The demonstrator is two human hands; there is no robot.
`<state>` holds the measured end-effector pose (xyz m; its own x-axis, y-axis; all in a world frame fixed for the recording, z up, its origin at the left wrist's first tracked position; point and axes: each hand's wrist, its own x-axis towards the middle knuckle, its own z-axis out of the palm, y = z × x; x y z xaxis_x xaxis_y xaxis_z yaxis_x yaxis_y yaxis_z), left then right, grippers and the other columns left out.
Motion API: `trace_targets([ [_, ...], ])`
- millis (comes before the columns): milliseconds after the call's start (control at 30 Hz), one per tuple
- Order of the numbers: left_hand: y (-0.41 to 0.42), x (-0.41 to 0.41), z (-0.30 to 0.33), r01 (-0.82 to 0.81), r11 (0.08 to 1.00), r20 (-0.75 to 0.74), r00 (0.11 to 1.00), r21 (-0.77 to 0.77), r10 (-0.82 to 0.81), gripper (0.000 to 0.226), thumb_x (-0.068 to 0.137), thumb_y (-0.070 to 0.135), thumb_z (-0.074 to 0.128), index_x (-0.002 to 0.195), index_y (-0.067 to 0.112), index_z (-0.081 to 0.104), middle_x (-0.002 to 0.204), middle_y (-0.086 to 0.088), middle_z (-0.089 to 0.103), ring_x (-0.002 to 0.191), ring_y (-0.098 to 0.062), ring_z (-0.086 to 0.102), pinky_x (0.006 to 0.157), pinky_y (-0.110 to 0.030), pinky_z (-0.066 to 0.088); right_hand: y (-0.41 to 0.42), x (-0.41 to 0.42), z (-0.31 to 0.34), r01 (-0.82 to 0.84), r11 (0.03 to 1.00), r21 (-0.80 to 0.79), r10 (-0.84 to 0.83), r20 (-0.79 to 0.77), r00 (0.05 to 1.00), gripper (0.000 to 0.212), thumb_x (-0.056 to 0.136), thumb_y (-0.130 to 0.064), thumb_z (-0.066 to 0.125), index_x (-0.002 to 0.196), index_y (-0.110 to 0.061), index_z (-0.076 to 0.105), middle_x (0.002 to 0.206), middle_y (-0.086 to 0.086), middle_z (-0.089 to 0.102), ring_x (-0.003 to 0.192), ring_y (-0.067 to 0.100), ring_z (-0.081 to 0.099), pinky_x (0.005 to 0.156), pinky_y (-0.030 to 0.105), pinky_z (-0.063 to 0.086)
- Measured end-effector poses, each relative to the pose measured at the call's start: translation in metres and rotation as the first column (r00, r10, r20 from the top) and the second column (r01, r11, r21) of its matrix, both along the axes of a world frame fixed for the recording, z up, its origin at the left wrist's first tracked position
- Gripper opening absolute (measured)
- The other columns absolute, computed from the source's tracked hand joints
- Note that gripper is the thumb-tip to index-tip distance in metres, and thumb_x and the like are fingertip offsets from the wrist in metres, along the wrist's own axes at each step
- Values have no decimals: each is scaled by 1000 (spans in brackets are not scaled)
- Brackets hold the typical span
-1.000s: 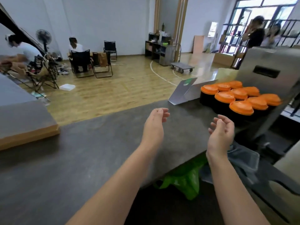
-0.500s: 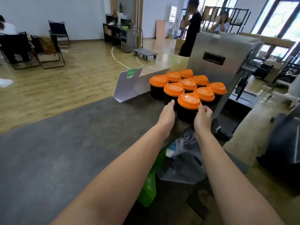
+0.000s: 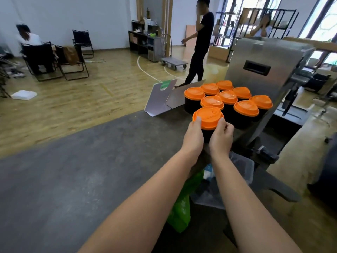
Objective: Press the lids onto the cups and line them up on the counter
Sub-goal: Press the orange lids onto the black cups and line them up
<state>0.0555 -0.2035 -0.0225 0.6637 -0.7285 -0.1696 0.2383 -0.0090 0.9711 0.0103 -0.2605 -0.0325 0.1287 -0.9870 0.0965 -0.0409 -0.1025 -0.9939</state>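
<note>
Cup (image 3: 207,135) nearest on the table (image 3: 73,179), left hand (image 3: 193,136) and right hand (image 3: 221,136) gripping its sides, thumbs on orange lid (image 3: 207,116) rim: press evenly all round, keep it upright.

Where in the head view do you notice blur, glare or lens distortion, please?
Head view: the seated person at far left is motion-smeared; windows at top right are blown out; straight edges bow near the borders; the orange lid between both hands stays fairly sharp.

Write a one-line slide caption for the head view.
Both hands, left hand and right hand, grip the nearest orange-lidded black cup beside eight other lidded cups on the grey counter.
</note>
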Motion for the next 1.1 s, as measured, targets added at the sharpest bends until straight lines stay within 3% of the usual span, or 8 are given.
trace_targets([
  [200, 137, 39, 7, -333, 942, 157, 930, -31, 333, 43, 102, 53, 28, 127, 31, 56, 124, 7, 60, 119, -12, 53, 106, -36, 38, 131, 60, 15, -247, 969, -22, 248, 110, 963, 18, 104, -36, 34, 110, -24, 45, 108, 0, 55, 97, 14, 53, 66, 18, 38],
  [333, 257, 72, 5, -598, 801, 236, 777, -12, 584, 53, 98, 58, 27, 110, 21, 64, 109, 6, 65, 108, -12, 58, 93, -32, 43, 243, 100, 14, -468, 883, -22, 465, 176, 868, 32, 104, -31, 31, 101, -14, 58, 96, 2, 61, 86, 11, 56, 69, 15, 43],
  [467, 382, 86, 7, -798, 602, 216, 584, -24, 782, 46, 101, 54, 34, 109, 17, 59, 101, 7, 60, 100, -11, 57, 81, -26, 40, 364, 125, 8, -703, 711, 1, 688, 207, 696, 37, 93, -41, 33, 90, -16, 59, 90, 3, 62, 81, 12, 57, 79, 30, 45],
  [600, 481, 77, 4, -881, 469, 172, 453, -60, 875, 31, 102, 50, 36, 105, 25, 55, 103, 6, 62, 98, -8, 58, 80, -26, 43, 463, 125, 3, -855, 518, -1, 831, 237, 503, 39, 89, -45, 33, 92, -17, 60, 87, -2, 63, 77, 6, 57, 73, 23, 45],
  [733, 548, 65, -1, -929, 347, 196, 319, -130, 927, 31, 106, 36, 30, 117, 25, 57, 109, 3, 64, 105, -12, 60, 87, -26, 47, 535, 126, -10, -925, 378, -32, 914, 171, 368, 39, 90, -50, 32, 95, -24, 61, 93, -3, 66, 88, 9, 62, 81, 26, 49],
  [900, 592, 55, -3, -944, 273, 187, 239, -184, 953, 29, 108, 24, 29, 126, 28, 50, 114, 10, 58, 101, -1, 56, 69, -4, 45, 578, 118, -14, -947, 317, -58, 942, 138, 307, 32, 106, -26, 32, 105, -14, 61, 94, -4, 65, 84, -1, 60, 73, 11, 44],
  [1000, 605, 56, -10, -950, 262, 210, 225, -167, 951, 27, 107, 21, 30, 120, 26, 53, 111, 4, 60, 99, -6, 59, 73, -14, 47, 584, 114, -18, -945, 311, -103, 949, 87, 303, 24, 105, -25, 34, 108, -23, 58, 97, -11, 63, 89, -3, 59, 72, 7, 43],
  [1100, 614, 61, -14, -958, 255, 140, 236, -131, 962, 20, 105, 20, 36, 107, 19, 56, 103, -4, 63, 92, -17, 61, 72, -25, 48, 584, 108, -24, -954, 275, -119, 961, 57, 270, 30, 92, -39, 36, 114, -32, 55, 105, -11, 65, 97, 2, 60, 81, 19, 47],
])
